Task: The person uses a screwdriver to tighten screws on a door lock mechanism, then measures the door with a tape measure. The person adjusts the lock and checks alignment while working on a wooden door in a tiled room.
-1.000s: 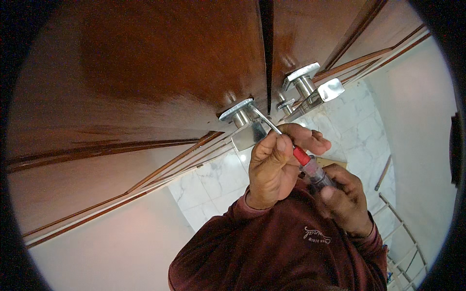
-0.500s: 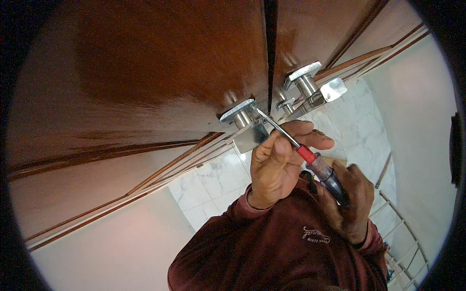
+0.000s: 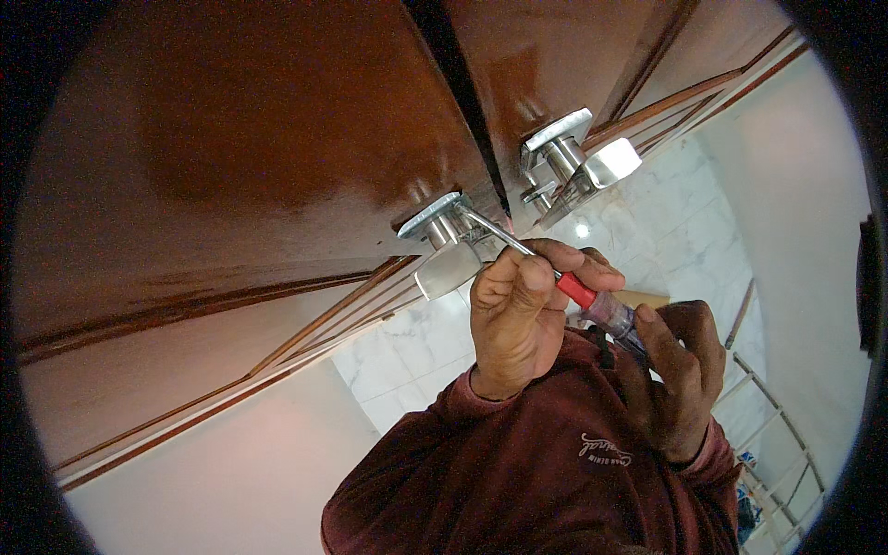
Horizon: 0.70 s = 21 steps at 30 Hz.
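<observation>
A screwdriver (image 3: pixel 575 289) with a clear handle and a red collar slants up to the left. Its tip meets the right end of the plate behind a shiny metal door handle (image 3: pixel 448 270); the screw itself is too small to make out. The thumb and fingers of my left hand (image 3: pixel 518 319) pinch the metal shaft just ahead of the collar. Wrapped about the clear handle is my right hand (image 3: pixel 680 370), its thumb and forefinger along the side. Part of the screwdriver handle is hidden behind those fingers.
A matching handle (image 3: pixel 612 162) stands on the brown wooden door leaf (image 3: pixel 518 83) at the right, past a dark gap. Pale marbled tiles (image 3: pixel 684 227) lie below. A metal ladder-like frame (image 3: pixel 782 425) is at lower right, and a white wall (image 3: pixel 805 222) rises at right.
My right fingers have shifted and turned around the screwdriver handle. The door handles now appear slightly further left, and the dark gap slants more. The tip stays at the plate.
</observation>
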### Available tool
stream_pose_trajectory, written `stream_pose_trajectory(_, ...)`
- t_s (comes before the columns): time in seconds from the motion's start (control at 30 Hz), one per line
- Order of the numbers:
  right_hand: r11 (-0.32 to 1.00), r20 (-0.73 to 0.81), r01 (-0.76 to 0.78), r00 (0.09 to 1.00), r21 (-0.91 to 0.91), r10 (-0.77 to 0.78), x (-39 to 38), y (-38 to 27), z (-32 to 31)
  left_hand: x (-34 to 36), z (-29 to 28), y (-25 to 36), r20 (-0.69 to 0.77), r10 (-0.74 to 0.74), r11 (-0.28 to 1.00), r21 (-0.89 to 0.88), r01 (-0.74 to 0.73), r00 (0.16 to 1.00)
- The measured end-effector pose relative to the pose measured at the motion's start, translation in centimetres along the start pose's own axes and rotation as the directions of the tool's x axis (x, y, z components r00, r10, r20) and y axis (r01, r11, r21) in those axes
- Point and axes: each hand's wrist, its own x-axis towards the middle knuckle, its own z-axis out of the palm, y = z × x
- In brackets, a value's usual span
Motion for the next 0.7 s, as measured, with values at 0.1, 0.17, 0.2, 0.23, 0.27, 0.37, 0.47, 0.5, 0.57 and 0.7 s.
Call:
stream_pose_trajectory(0.1, 0.841, 0.131, -0.363, 0.931, 0.400, 0.339, 0.6, -0.8, -0.5, 0.0, 0.2, 0.1, -0.019, 0.022, 0.999, 0.025, -0.021, 1.000)
stream_pose_trajectory(0.17, 0.538, 0.420, -0.655, 0.754, 0.531, 0.505, 0.4, -1.0, -1.6, 0.2, 0.2, -0.1, -0.010, 0.072, 0.996, 0.046, -0.072, 0.997)
stream_pose_trajectory(0.2, 0.382, 0.584, -0.783, 0.622, 0.491, 0.522, -0.3, -0.3, -2.4, 0.2, 0.2, 0.0, -0.019, 0.086, 0.996, 0.008, -0.086, 0.996)
stream_pose_trajectory(0.23, 0.521, 0.510, -0.681, 0.731, 0.514, 0.453, -0.7, -0.1, -1.9, 0.3, 0.5, -0.1, -0.024, 0.092, 0.995, -0.032, -0.093, 0.995)
stream_pose_trajectory(0.27, 0.643, 0.429, -0.562, 0.823, 0.520, 0.373, -1.0, 0.0, -1.4, 0.4, 0.6, -0.2, -0.029, 0.098, 0.992, -0.071, -0.100, 0.995)
stream_pose_trajectory(0.37, 0.877, 0.234, -0.319, 0.941, 0.359, 0.246, -0.4, -0.2, -1.3, 0.7, 0.1, -0.7, 0.066, 0.142, 0.977, -0.166, -0.130, 0.988)
stream_pose_trajectory(0.47, 0.873, 0.271, -0.341, 0.928, 0.348, 0.255, -1.1, 0.5, -1.9, 0.1, -0.6, -1.2, 0.094, 0.155, 0.974, -0.181, -0.136, 0.983)
stream_pose_trajectory(0.5, 0.871, 0.288, -0.353, 0.921, 0.341, 0.261, -1.2, 0.6, -2.2, 0.0, -0.7, -1.1, 0.072, 0.129, 0.987, -0.102, -0.121, 0.989)
stream_pose_trajectory(0.57, 0.855, 0.298, -0.401, 0.903, 0.328, 0.309, -1.5, 0.5, -2.1, 0.0, -0.9, -0.9, 0.029, 0.060, 0.997, 0.056, -0.061, 0.998)
stream_pose_trajectory(0.7, 0.816, 0.285, -0.445, 0.890, 0.368, 0.357, -2.5, 1.7, -0.6, 0.3, -1.3, -0.5, -0.087, -0.012, 0.883, 0.467, 0.052, 0.996)
